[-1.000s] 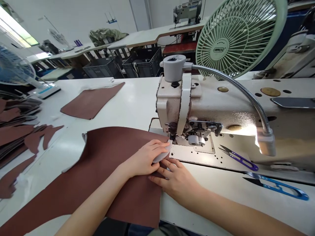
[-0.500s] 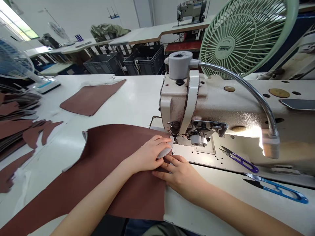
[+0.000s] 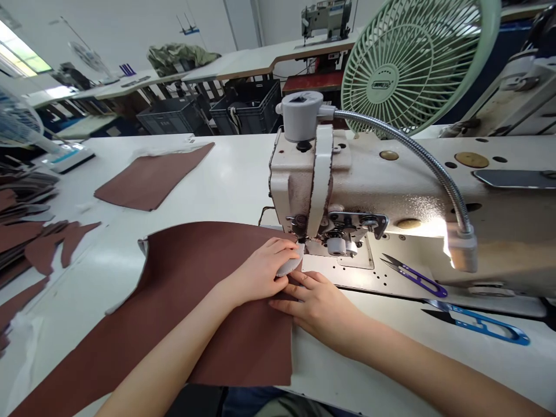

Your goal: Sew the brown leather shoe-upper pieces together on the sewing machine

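Note:
A large brown leather-like panel [image 3: 208, 272] lies on the white table, its right edge under the needle area of the sewing machine [image 3: 304, 191]. My left hand [image 3: 260, 269] rests on the panel and grips a small turned-up flap with a grey ribbed underside [image 3: 292, 263], just in front of the presser foot. Its fingers curl over the flap and the thumb is below. My right hand [image 3: 319, 307] lies flat near the panel's right edge, fingers stretched out and touching the brown material beside my left thumb. The needle tip itself is hidden.
Purple thread snips [image 3: 417, 277] lie on the machine bed, with blue thread snips [image 3: 482, 324] in front. Another brown panel [image 3: 152, 176] and stacked brown pieces [image 3: 26, 243] lie leftward. A lamp [image 3: 461, 249] hangs at right; a green fan [image 3: 412, 69] stands behind.
The camera view has turned slightly right, so the machine and table items appear further left. Both hands keep nearly the same pose at the machine; the panel has barely moved.

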`<action>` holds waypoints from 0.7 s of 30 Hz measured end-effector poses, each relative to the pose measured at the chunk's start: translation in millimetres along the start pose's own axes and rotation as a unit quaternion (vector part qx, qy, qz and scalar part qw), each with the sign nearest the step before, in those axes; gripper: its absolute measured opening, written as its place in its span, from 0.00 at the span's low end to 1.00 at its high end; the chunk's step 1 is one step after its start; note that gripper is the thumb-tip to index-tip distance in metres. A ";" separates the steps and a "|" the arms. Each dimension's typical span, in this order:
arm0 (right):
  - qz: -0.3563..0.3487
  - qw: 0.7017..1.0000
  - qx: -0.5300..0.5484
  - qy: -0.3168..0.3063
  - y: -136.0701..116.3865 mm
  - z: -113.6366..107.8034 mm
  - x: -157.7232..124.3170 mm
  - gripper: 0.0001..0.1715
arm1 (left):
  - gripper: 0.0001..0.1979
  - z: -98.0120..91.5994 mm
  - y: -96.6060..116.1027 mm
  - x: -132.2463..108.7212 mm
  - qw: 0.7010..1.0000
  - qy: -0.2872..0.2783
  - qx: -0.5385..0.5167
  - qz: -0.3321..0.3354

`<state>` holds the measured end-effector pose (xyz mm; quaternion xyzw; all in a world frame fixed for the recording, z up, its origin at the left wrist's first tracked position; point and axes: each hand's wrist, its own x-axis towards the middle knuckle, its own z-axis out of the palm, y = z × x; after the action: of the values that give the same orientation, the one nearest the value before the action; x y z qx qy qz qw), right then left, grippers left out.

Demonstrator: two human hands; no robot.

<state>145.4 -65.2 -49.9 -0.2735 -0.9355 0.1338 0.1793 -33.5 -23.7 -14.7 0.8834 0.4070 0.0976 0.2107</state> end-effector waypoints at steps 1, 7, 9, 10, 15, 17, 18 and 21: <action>0.006 1.000 -0.006 -0.002 0.1 -0.6 0.3 0.17 | 0.17 -0.1 0.0 1.4 1.000 0.000 0.004 -0.007; -0.001 0.994 -0.106 -0.020 -18.8 -0.4 -7.2 0.19 | 0.17 -6.2 6.0 0.3 0.999 -0.026 0.041 -0.002; -0.020 0.990 -0.133 -0.031 -30.2 0.7 -12.6 0.20 | 0.20 -7.7 7.8 -3.4 0.996 -0.041 0.077 0.007; -0.028 0.989 -0.141 -0.038 -35.3 1.1 -15.0 0.20 | 0.20 -7.7 8.2 -5.0 0.994 -0.043 0.096 0.007; -0.039 0.983 -0.156 -0.085 -46.1 -0.1 -18.9 0.22 | 0.19 0.2 5.5 -6.1 0.989 -0.011 0.144 0.013; -0.040 0.982 -0.160 -0.096 -44.7 -1.9 -17.1 0.23 | 0.20 5.2 3.6 -4.4 0.988 0.010 0.156 0.018; -0.041 0.981 -0.162 -0.101 -43.4 -2.9 -16.0 0.24 | 0.20 7.7 2.9 -3.5 0.987 0.022 0.161 0.017; -0.036 0.979 -0.168 -0.106 -38.8 -5.4 -13.5 0.25 | 0.19 14.9 1.5 0.0 0.982 0.053 0.179 0.010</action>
<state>140.3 -103.5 -35.0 -0.2502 -0.9675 -0.0035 0.0354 -27.4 -28.9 -27.3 0.9044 0.4197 0.0717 0.0267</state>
